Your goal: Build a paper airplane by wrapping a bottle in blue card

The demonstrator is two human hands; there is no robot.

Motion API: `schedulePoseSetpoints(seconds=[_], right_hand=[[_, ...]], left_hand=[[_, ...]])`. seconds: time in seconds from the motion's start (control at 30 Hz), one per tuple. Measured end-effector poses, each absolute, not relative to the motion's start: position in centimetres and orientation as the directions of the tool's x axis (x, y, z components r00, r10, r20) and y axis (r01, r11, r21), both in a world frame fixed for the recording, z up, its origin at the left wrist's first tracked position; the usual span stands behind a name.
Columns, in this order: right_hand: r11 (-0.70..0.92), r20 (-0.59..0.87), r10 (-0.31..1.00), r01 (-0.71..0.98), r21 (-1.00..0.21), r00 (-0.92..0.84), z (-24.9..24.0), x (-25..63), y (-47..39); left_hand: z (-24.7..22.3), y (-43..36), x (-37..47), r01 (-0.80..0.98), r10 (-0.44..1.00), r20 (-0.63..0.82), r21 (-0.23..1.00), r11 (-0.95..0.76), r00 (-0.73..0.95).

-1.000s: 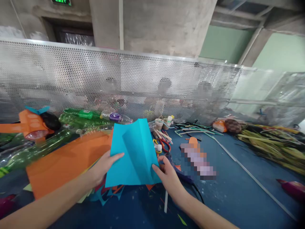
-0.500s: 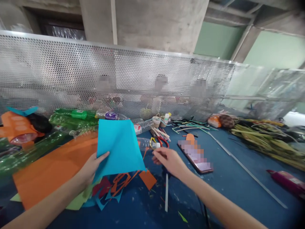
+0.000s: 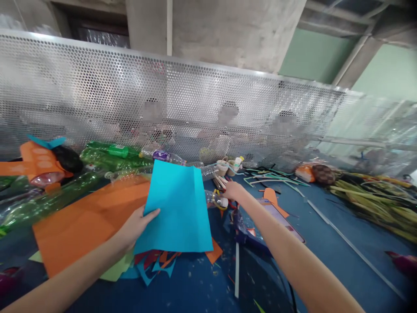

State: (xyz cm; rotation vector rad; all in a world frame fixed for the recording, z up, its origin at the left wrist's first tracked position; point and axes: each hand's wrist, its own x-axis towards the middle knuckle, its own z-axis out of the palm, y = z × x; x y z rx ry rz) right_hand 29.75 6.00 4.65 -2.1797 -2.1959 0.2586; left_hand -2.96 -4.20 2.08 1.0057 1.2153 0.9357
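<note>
My left hand is closed on the left edge of a bright blue sheet of paper, thumb on top. The sheet is held up over the table and has a crease near its right side. My right hand reaches past the sheet to a cluster of pens and tools with red and yellow handles. Its fingers point away and are mostly hidden, so I cannot make out what they touch. Just below this hand lies a clear plastic bottle with a white cap.
An orange sheet and paper scraps lie left and below. Green bottles stand farther left. A phone and a dark blue object lie under my right arm. A perforated metal screen runs behind, people beyond it.
My right hand has moved forward, away from me, to the pens and tools. The view has shifted left, and the blue sheet now faces me more squarely, still in my left hand.
</note>
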Motion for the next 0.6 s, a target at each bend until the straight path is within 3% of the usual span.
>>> schedulePoseSetpoints(seconds=[0.33,0.6], right_hand=[[-0.025,-0.127,0.992,0.988,-0.153,0.005,5.1,29.9,5.2],[-0.154,0.053,0.985,0.975,-0.158,0.164,6.1,30.5,4.5]], left_hand=[[2.2,-4.4,-2.7,-0.019,0.954,-0.261,0.964,0.266,0.145],[2.0,-4.5,-2.7,-0.017,0.961,-0.222,0.973,0.228,0.165]])
